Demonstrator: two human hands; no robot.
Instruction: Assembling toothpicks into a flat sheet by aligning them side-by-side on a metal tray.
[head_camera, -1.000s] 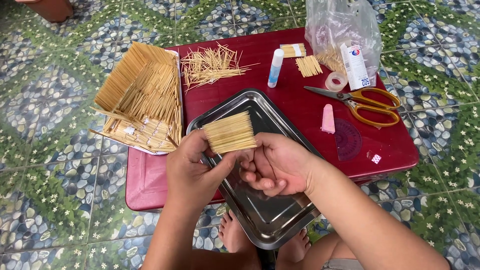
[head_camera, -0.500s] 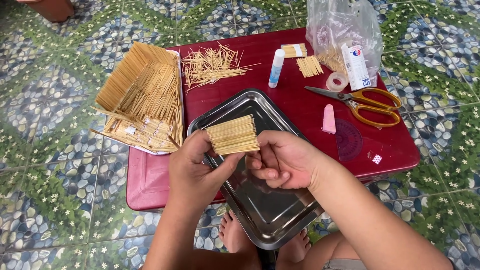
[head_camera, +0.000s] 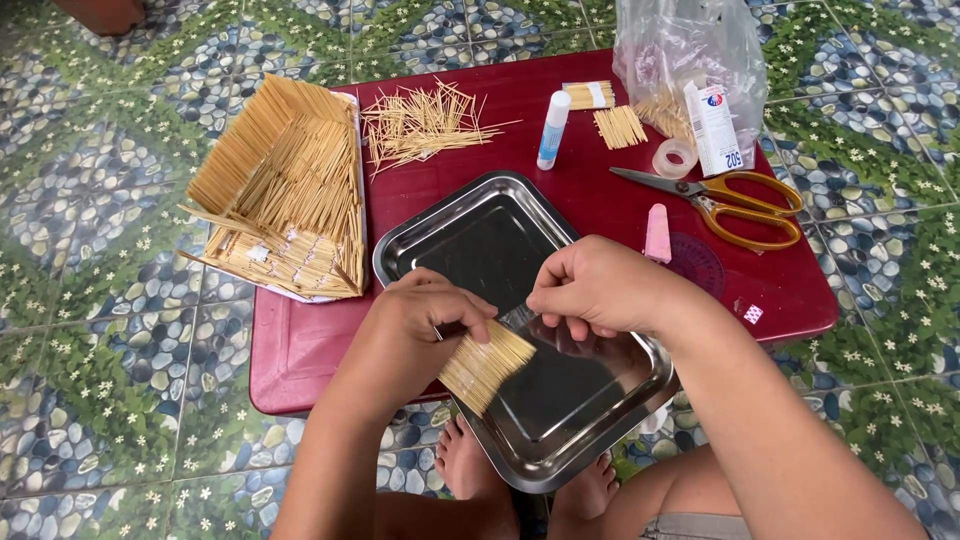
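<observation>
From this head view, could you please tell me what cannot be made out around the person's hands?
- Right hand: its curled fingers hide whatever it pinches.
- Toothpick panel: the upper end is covered by the left hand.
- Steel tray: the middle is behind both hands.
- Plastic bag: the top is cut by the frame edge, and the contents are blurred.

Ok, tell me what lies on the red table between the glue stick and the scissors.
In the head view, a small bundle of toothpicks lies between the glue stick and the scissors, with bare red table around it.
</observation>
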